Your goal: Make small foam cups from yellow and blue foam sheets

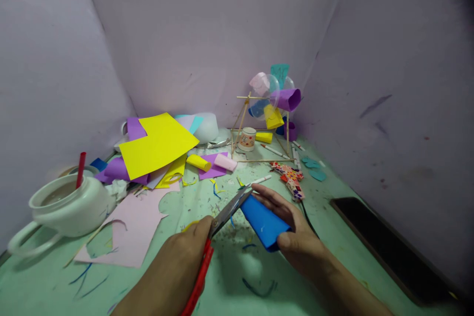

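My left hand (185, 256) is wrapped round the red handles of the scissors (225, 212), whose blades point up and to the right. The blade tips are at the upper end of a rolled blue paper piece (264, 222). My right hand (296, 232) holds this blue roll from its right side, thumb at the lower end and fingers behind it. Thin blue and yellow paper scraps lie on the green table (222, 276) around and below the hands.
At left stand a white pot (77, 205) and cut pink paper (137, 227). Yellow sheets (159, 143) are behind. A stick frame (242, 123) with coloured paper cups on a wheel stands at the back. A patterned glue gun (291, 177) and a dark phone (385, 247) lie at right.
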`<act>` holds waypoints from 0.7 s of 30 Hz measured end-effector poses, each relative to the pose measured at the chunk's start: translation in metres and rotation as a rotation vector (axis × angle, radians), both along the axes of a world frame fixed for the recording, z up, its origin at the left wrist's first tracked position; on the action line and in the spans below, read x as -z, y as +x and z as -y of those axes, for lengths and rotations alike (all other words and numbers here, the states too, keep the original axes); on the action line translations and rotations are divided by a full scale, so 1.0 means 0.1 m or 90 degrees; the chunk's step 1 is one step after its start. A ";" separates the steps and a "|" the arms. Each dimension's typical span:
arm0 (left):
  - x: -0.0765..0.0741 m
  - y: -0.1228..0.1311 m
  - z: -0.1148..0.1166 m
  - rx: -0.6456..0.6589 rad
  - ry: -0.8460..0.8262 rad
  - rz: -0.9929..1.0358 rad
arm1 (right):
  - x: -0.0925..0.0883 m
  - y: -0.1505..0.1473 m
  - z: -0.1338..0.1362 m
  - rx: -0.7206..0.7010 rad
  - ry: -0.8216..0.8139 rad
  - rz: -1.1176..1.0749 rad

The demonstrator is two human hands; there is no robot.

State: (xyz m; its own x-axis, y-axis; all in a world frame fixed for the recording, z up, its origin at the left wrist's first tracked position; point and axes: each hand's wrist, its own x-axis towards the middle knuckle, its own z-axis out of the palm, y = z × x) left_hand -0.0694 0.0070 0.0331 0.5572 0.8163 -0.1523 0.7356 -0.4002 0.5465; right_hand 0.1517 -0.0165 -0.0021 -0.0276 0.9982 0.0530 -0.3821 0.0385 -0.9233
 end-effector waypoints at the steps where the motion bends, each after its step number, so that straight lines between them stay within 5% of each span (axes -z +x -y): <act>1: -0.01 0.01 0.00 0.003 0.000 0.012 | 0.00 0.01 0.00 0.004 0.008 0.016; 9: -0.01 0.06 0.03 -0.023 -0.009 0.079 | -0.04 0.04 0.02 -0.025 0.039 0.084; 16: 0.00 -0.06 -0.01 0.062 -0.044 0.104 | 0.00 0.08 0.01 -0.031 0.061 0.081; 21: -0.08 -0.07 0.00 0.052 -0.054 0.099 | -0.02 0.06 0.02 -0.026 0.045 0.033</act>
State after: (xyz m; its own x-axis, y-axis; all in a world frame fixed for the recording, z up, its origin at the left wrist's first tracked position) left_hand -0.0766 0.0066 0.0410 0.6428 0.7556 -0.1259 0.6069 -0.4020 0.6856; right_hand 0.1575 -0.0186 -0.0005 -0.0721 0.9901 0.1208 -0.3370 0.0898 -0.9372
